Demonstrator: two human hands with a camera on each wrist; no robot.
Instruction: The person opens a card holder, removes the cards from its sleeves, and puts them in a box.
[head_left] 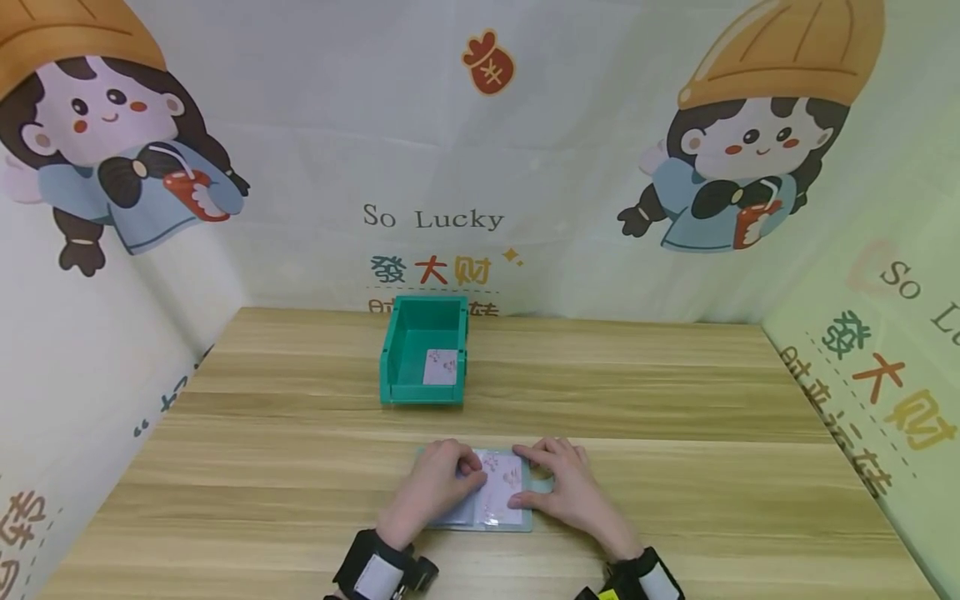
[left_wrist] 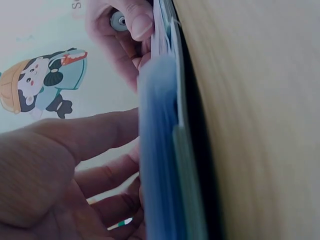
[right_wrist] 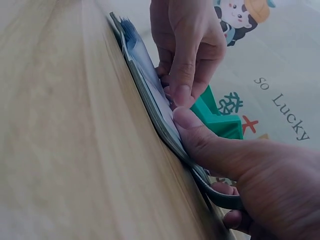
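Observation:
A small card album (head_left: 517, 527) with clear sleeves lies spread on the table. Its right page shows a pale pink card (head_left: 501, 487) with small printed figures. My left hand (head_left: 438, 483) is over the left page, thumb and fingertips pinching at the card's inner edge. My right hand (head_left: 566, 487) holds the album's right side, its thumb (right_wrist: 192, 127) on the page edge and other fingers by the strap (right_wrist: 225, 199). A metal snap (left_wrist: 119, 21) appears beside this hand in the left wrist view. Bluish sleeves (left_wrist: 162, 165) stand in front of my left fingers there.
A green open bin (head_left: 423, 396) stands behind the album, left of the table's middle, with a similar pink card (head_left: 440, 367) inside. The wooden table (head_left: 675, 400) meets a printed cloth backdrop (head_left: 562, 275) at the back and sides.

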